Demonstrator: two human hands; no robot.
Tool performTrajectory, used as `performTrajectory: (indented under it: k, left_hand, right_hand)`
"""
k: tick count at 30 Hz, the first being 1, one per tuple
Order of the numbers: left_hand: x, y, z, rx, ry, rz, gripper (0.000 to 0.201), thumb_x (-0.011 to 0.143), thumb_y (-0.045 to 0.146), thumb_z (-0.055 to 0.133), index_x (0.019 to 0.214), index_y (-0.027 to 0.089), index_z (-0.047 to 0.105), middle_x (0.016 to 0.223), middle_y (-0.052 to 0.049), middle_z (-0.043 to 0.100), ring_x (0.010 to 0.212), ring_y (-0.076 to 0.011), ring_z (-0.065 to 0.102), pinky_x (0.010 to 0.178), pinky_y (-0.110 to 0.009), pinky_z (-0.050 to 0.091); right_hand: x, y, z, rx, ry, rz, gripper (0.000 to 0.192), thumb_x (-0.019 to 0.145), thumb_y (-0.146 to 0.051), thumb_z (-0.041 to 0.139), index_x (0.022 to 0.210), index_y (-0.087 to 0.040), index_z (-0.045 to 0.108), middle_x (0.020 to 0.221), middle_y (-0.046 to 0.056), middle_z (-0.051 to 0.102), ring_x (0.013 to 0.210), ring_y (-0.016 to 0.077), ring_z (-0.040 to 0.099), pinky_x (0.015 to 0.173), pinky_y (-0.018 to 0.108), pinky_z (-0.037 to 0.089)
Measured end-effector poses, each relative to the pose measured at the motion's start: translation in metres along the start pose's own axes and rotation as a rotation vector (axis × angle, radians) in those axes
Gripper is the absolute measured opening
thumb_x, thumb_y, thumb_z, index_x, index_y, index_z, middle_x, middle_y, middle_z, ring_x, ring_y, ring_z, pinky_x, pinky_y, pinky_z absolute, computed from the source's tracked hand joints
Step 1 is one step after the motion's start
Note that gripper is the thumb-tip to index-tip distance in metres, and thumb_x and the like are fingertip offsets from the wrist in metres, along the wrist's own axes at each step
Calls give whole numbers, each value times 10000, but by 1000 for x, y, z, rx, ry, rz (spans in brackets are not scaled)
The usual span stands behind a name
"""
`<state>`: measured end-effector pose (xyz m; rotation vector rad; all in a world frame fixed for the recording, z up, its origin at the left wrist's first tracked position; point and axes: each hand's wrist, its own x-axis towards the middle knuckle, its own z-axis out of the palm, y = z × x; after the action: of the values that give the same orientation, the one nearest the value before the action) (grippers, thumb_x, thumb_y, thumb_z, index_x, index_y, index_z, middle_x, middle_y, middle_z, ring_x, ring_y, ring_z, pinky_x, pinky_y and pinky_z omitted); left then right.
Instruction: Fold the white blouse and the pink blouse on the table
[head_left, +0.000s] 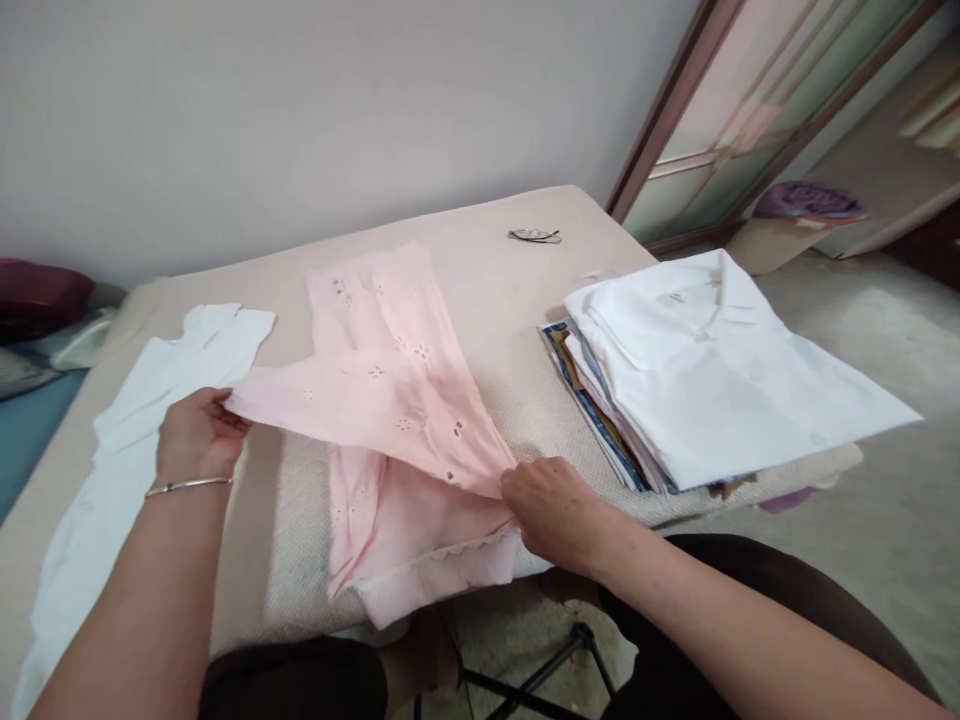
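A pink garment (375, 300) with cut-out eyelet flowers lies partly folded on the cloth-covered table, its lower end hanging over the front edge. My left hand (201, 430), with a bangle at the wrist, pinches one corner of a pink flap and holds it out to the left, lifted off the table. Near the front edge, my right hand (551, 510) is closed on the garment's right side. Between both hands the flap stretches across the rest of the pink cloth. The tips of my right fingers are hidden.
A stack of folded clothes with a white shirt (690, 370) on top sits at the table's right. White cloth (150, 410) lies to the left, beside my left forearm. Eyeglasses (535, 236) rest near the back of the table (480, 225), which stands against a wall.
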<state>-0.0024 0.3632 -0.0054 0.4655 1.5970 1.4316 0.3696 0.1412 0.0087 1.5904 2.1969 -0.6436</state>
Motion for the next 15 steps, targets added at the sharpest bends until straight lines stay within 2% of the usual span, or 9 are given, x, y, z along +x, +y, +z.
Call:
performTrajectory:
  k: [5,8,10,13,15]
  left_hand:
    - [10,-11,-9,82,44,-76,184,625,-32,566,711,129,549,656,5,587,583,-110,567,504,-189,515]
    - [15,-19,-14,131,58,-120,207,607,-48,580,726,121,556,658,-2,588,564,-113,552,486,-196,500]
    - [17,-22,-17,144,52,-151,187,624,-29,575,735,121,556,673,-12,596,574,-121,563,497,-213,513]
    - [17,-23,-18,132,15,-190,129,688,29,564,772,126,560,729,-33,622,634,-149,605,551,-268,557]
    - [18,-22,-16,119,-6,-177,136,707,30,555,796,132,559,752,-26,629,661,-141,610,593,-270,570]
  right_hand:
    - [-1,0,-1,-3,-84,53,242,800,-80,586,993,-97,732,957,204,721,947,297,699,764,355,480]
    - [-3,11,-7,26,-112,60,267,800,-159,611,1027,-93,733,977,212,720,950,320,697,755,375,493]
    - [-2,21,-12,68,-83,78,260,866,-240,561,1000,-106,740,961,205,722,942,326,699,745,385,497]
    - [5,31,-15,125,-4,183,387,980,-333,414,970,-125,741,952,199,724,928,316,706,749,393,498]
    - [13,31,-12,125,1,227,381,978,-371,445,998,-128,737,972,199,724,947,319,704,749,390,501]
